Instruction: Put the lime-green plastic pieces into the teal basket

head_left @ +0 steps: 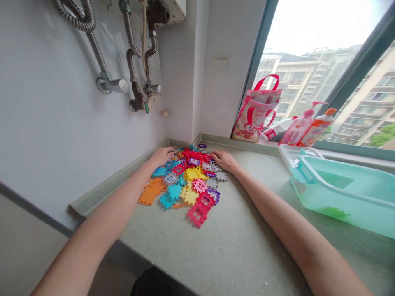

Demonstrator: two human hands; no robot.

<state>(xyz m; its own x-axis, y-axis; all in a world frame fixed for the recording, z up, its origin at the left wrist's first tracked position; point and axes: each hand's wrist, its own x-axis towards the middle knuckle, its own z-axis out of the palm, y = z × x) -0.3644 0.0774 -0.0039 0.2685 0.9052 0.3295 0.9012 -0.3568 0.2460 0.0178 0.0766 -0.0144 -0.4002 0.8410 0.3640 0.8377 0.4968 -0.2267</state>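
A pile of flat plastic interlocking tiles (188,181) in red, yellow, blue, orange, pink, purple and grey lies on the speckled countertop (216,246), near the corner of the wall. My left hand (161,156) rests palm down on the far left edge of the pile. On the far right edge my right hand (224,159) lies palm down too, fingers curled over red and grey tiles. Neither hand lifts a tile. Both forearms reach in from the near edge.
A pale green plastic box (345,193) with a clear lid behind it stands at the right. On the window sill are a red-handled gift bag (256,113) and several bottles (308,125). Metal hoses and valves (132,78) hang on the wall above the pile.
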